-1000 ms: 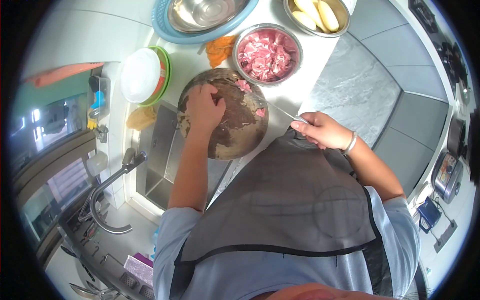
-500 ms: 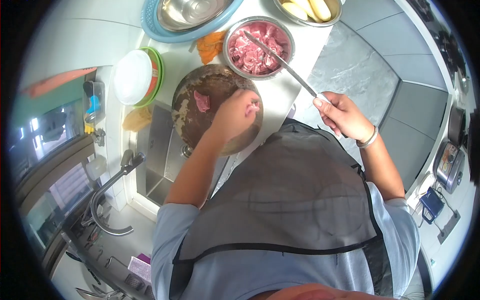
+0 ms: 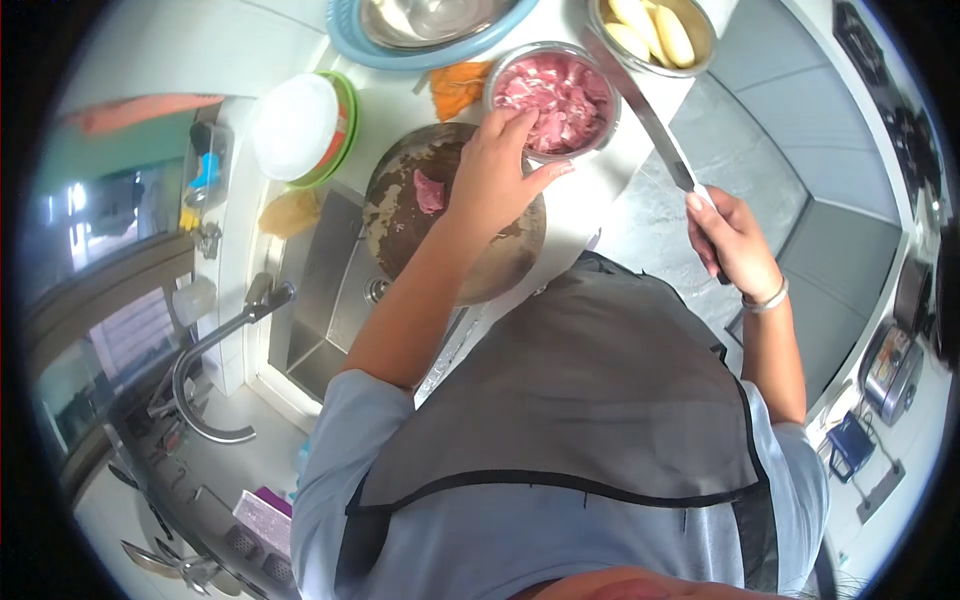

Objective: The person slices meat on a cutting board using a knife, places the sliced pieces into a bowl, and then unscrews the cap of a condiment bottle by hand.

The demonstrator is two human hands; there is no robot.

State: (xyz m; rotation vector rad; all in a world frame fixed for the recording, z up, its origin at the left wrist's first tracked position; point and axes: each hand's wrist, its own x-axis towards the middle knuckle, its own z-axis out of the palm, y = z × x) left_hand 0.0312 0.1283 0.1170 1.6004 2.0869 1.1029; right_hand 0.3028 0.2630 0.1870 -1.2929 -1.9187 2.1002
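Note:
In my right hand (image 3: 735, 240) is a kitchen knife (image 3: 655, 130), gripped by its handle, the blade raised and pointing away past the metal bowl's right side. My left hand (image 3: 495, 170) reaches over the far edge of the round chopping board (image 3: 400, 245), its thumb spread and fingertips at the near-left rim of the metal bowl (image 3: 612, 118). Many cut pieces of raw meat (image 3: 560, 90) fill that bowl. One chunk of raw meat (image 3: 428, 192) lies on the board, left of my left hand. I see nothing held in the left fingers.
An orange cloth (image 3: 458, 90) lies beside the bowl. A bowl of peeled pale-yellow vegetables (image 3: 672, 35) stands far right, a blue basin (image 3: 345, 35) far left. White and green dishes (image 3: 295, 130) sit left of the board. The sink (image 3: 310, 330) and curved faucet (image 3: 185, 375) are nearer.
My left hand has moved from above the board to the meat bowl, and its closed fingers have opened. The knife remains in my right hand. The view has shifted slightly.

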